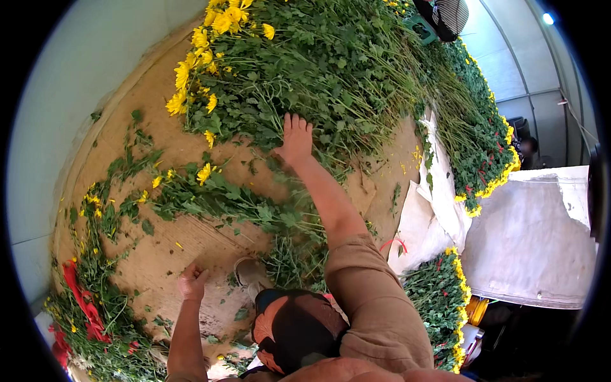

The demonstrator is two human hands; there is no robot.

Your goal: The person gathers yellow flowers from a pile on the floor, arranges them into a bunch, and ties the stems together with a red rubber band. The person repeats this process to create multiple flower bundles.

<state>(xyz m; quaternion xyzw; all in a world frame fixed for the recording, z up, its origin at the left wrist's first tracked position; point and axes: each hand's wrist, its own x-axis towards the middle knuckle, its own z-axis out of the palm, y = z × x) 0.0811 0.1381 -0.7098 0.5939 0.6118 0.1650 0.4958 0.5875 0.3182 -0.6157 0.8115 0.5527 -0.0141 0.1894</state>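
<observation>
A large pile of cut yellow chrysanthemums (305,67) lies ahead of me, its yellow heads at the left and bare stems towards the right. My right hand (297,142) reaches to its near edge, back upwards, with fingers extended over the leaves and the thumb apart. No stem shows in its grasp. Lower left, my left hand (192,282) hovers above the brown floor covering (191,243) with fingers curled in; nothing is visible in it. Between the hands lies a smaller row of chrysanthemum stems (234,198) with a few yellow heads.
Bundled chrysanthemums (477,143) with red ties stand in rows at the right, near a white sheet (420,210) and pale board (530,238). Leaf litter and red cloth strips (83,303) lie at left. A green crate (420,29) stands by a person (446,19) at top right.
</observation>
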